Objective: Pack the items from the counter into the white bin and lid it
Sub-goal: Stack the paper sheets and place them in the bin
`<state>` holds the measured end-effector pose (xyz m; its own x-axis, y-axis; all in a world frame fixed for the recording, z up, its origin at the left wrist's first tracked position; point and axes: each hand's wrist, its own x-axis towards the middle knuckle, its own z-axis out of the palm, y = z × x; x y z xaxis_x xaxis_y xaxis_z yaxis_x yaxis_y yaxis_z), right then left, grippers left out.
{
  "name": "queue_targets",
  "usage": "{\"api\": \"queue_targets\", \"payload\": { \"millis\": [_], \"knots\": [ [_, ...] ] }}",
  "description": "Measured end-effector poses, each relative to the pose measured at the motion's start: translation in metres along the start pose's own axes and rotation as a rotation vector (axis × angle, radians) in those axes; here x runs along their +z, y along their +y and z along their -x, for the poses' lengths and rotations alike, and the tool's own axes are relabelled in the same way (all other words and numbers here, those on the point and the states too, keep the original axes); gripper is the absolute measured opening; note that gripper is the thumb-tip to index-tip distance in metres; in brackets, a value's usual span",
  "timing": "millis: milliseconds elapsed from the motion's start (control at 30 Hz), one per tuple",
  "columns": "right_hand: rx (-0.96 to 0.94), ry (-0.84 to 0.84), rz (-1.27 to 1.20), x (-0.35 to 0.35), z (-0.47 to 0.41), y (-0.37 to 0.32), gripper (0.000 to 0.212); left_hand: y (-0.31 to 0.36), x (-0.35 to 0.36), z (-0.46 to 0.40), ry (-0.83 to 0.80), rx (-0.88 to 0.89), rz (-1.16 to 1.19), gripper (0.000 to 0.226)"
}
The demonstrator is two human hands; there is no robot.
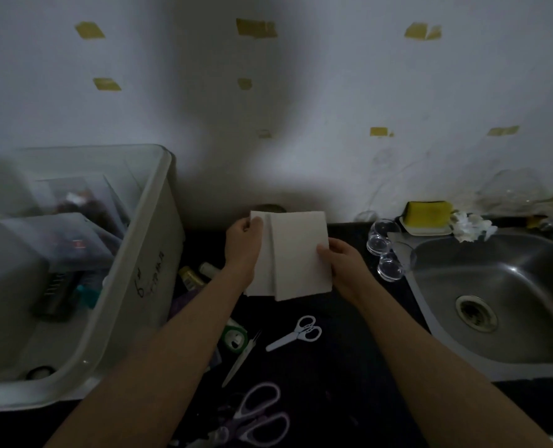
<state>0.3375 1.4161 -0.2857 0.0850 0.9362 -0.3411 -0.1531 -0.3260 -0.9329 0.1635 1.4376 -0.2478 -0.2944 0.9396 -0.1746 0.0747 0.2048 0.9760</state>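
Both hands hold a stack of white flat sheets (pixel 296 253) above the dark counter (pixel 333 383). My left hand (pixel 243 242) pinches the stack's upper left corner. My right hand (pixel 341 258) grips its right edge. The white bin (pixel 152 286) stands at the left, open, with boxes and small items inside. On the counter lie small white scissors (pixel 296 334), a thin pair of snips (pixel 241 358), larger purple-handled scissors (pixel 255 415), a green tape roll (pixel 234 339) and small bottles (pixel 197 274). No lid is in view.
A steel sink (pixel 495 302) fills the right side. Clear glass cups (pixel 385 250) stand by its left rim. A yellow sponge in a tray (pixel 427 218) sits behind it against the white wall, beside crumpled plastic wrap (pixel 520 192).
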Motion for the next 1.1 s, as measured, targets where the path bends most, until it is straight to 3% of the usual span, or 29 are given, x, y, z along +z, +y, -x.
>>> {"api": "queue_targets", "payload": {
  "millis": [300,500,633,800,900,967,1033,1100],
  "knots": [
    [0.010,0.032,0.172,0.027,0.013,0.010,0.027,-0.001,0.008,0.030,0.060,0.251,-0.040,0.032],
    [-0.086,0.039,0.236,0.028,0.016,0.018,0.025,-0.008,0.001,0.033,-0.028,0.302,-0.127,0.020],
    [-0.097,-0.020,0.193,0.023,0.016,0.024,0.031,-0.015,-0.001,0.034,-0.064,0.248,-0.048,0.014],
    [0.111,-0.190,0.266,0.012,0.017,0.030,0.043,-0.019,-0.007,0.029,-0.052,0.000,0.207,0.013],
    [0.102,-0.210,0.282,0.004,0.021,0.030,0.030,-0.020,-0.013,0.024,-0.202,-0.100,0.229,0.011],
    [0.065,-0.201,0.311,-0.002,0.024,0.032,0.024,-0.024,-0.018,0.018,-0.339,-0.107,0.130,0.021],
    [-0.017,-0.161,0.452,-0.013,0.026,0.032,0.026,-0.032,-0.025,0.013,-0.460,-0.044,-0.060,0.030],
    [-0.084,-0.145,0.710,-0.028,0.027,0.029,0.028,-0.042,-0.028,0.010,-0.546,-0.020,-0.237,0.026]
  ]
}}
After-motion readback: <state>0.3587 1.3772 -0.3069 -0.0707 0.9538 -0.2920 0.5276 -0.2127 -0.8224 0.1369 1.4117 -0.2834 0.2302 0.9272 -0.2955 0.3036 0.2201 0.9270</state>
